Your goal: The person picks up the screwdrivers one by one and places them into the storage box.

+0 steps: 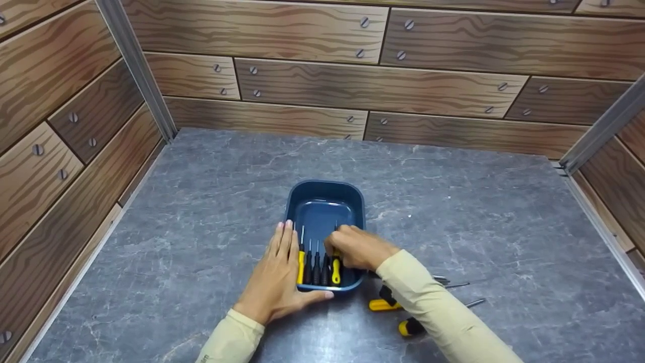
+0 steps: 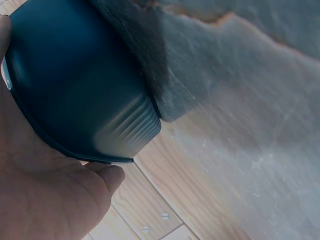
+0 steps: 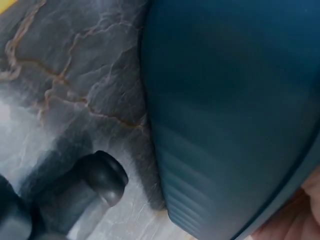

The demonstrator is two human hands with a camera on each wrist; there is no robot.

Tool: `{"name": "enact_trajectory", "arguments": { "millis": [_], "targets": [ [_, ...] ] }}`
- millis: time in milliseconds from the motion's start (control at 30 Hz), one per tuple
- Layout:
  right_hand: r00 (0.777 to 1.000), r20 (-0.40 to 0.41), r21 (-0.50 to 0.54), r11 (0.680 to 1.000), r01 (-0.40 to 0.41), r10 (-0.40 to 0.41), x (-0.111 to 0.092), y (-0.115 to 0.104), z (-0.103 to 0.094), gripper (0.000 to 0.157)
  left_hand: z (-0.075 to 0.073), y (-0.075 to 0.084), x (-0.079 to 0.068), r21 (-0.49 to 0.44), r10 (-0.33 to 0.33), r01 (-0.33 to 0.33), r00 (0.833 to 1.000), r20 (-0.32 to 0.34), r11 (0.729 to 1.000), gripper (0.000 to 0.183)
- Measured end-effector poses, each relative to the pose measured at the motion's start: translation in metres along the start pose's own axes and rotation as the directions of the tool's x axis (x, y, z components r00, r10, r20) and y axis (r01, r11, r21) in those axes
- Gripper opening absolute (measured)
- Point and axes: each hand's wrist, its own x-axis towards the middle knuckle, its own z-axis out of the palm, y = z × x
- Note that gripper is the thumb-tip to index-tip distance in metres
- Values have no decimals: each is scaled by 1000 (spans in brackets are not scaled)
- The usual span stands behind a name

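A dark blue tray (image 1: pixel 325 187) holds a row of screwdrivers at its near end, with slim black-handled screwdrivers (image 1: pixel 316 267) beside a yellow-handled one (image 1: pixel 301 267) at the left. My left hand (image 1: pixel 274 269) rests against the tray's near left corner, fingers straight along the left side and thumb along the near rim. In the left wrist view, the palm lies by the tray's rim (image 2: pixel 75 155). Inside the tray at the right, the curled fingers of my right hand (image 1: pixel 355 247) pinch a yellow-and-black screwdriver (image 1: pixel 336 272); its upper part is mostly hidden by them.
Several more screwdrivers lie on the grey marbled table right of the tray, partly under my right forearm, among them a yellow handle (image 1: pixel 384 305) and a black-and-yellow handle (image 1: pixel 410 327). Wood-patterned walls (image 1: pixel 302 75) with metal corner posts border the table.
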Motion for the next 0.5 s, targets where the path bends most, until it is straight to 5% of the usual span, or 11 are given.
{"name": "enact_trajectory", "arguments": {
  "millis": [300,500],
  "targets": [
    [1000,9,20,1000,-7,7,-2,-1,0,27,1,0,1,-11,-9,10,1000,13,1000,133],
    [983,-183,108,993,38,-18,-12,6,-12,27,2,-2,1,-7,-1,1,1000,-8,1000,134]
  ]
}}
